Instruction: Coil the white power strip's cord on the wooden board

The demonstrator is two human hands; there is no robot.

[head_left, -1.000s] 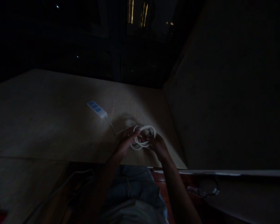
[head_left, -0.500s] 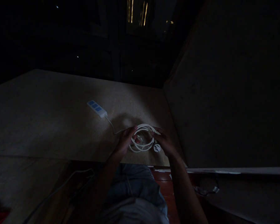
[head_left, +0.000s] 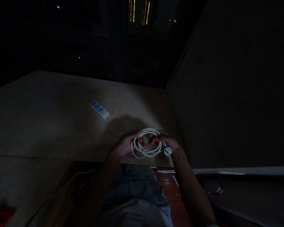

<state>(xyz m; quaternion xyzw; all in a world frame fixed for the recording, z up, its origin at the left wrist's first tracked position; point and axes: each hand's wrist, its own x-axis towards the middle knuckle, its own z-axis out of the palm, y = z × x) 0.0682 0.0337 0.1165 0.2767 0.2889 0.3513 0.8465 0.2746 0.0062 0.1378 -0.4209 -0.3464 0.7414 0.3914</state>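
Cord (head_left: 149,129): white, slim, wound in several loose round loops; held right of the power strip (head_left: 99,109), nearer the person. Strip: white, oblong, three blue socket panels. Plug (head_left: 167,151): white, round-faced, below right hand (head_left: 168,141). Left hand (head_left: 126,143) and right: fingers curled around opposite sides of the loops.
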